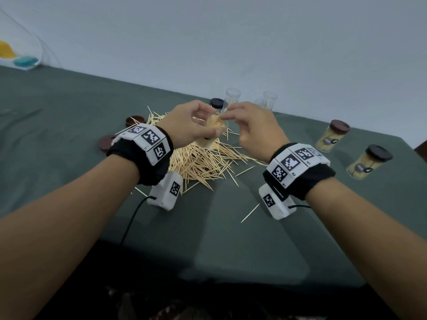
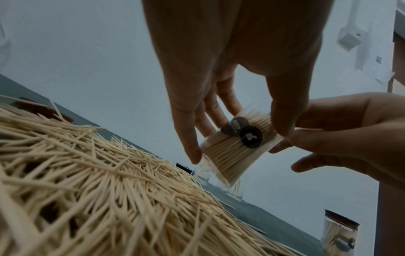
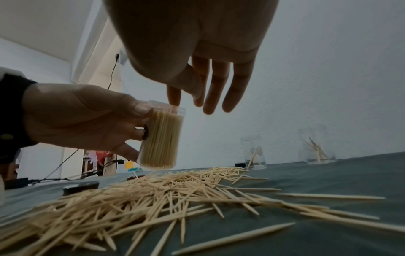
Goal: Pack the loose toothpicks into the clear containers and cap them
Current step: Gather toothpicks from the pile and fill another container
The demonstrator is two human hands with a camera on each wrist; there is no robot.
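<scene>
My left hand (image 1: 205, 125) grips a clear container (image 1: 213, 127) packed with toothpicks, uncapped and tilted above the loose toothpick pile (image 1: 203, 162). The left wrist view shows its dark label and the fingers wrapped round the container (image 2: 232, 152). My right hand (image 1: 225, 115) is at the container's mouth, thumb and index finger pinching what looks like a toothpick. Seen from the right wrist, the index fingertip (image 3: 174, 102) touches the rim of the container (image 3: 162, 138), and the other fingers are spread. The pile (image 3: 153, 190) lies right under both hands.
Two nearly empty clear containers (image 1: 232, 98) (image 1: 269, 100) stand behind the pile near the wall. Two full capped containers (image 1: 332, 138) (image 1: 367, 161) stand at the right. Loose brown caps (image 1: 135, 120) (image 1: 106, 142) and a black cap (image 1: 217, 103) lie on the green cloth (image 1: 69, 112).
</scene>
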